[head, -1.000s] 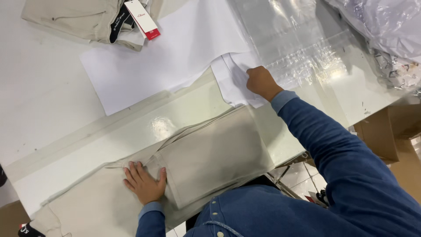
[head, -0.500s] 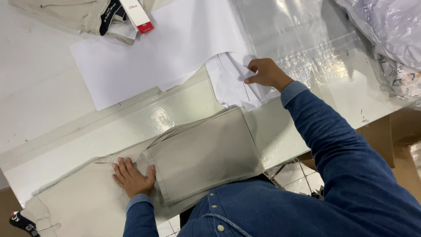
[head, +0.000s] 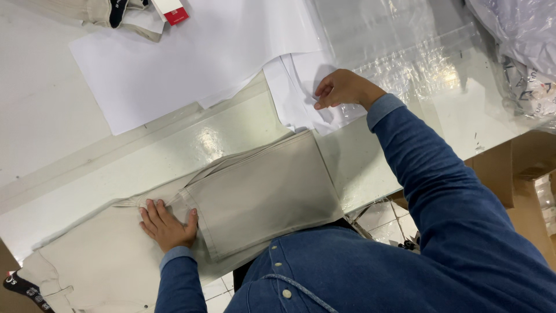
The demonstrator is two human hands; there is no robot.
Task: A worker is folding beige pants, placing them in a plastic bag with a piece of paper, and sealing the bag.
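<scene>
A pair of beige trousers [head: 260, 191] lies folded on the white table, one part doubled over the rest. My left hand [head: 167, 223] presses flat on the cloth beside the fold, fingers spread. My right hand [head: 341, 88] reaches to a white sheet of paper [head: 298, 87] and pinches its edge between thumb and fingers. The sheet lies half under a clear plastic bag [head: 399, 52].
A large white paper sheet [head: 191, 58] covers the table's middle back. Another folded beige garment [head: 110, 13] with a red and white tag [head: 172, 10] lies at the back left. Crumpled plastic bags [head: 521, 52] pile up at the right. A cardboard box [head: 521, 168] stands below the table edge.
My right hand has shifted left along the white sheet and now pinches its edge. My left hand stays pressed on the trousers.
</scene>
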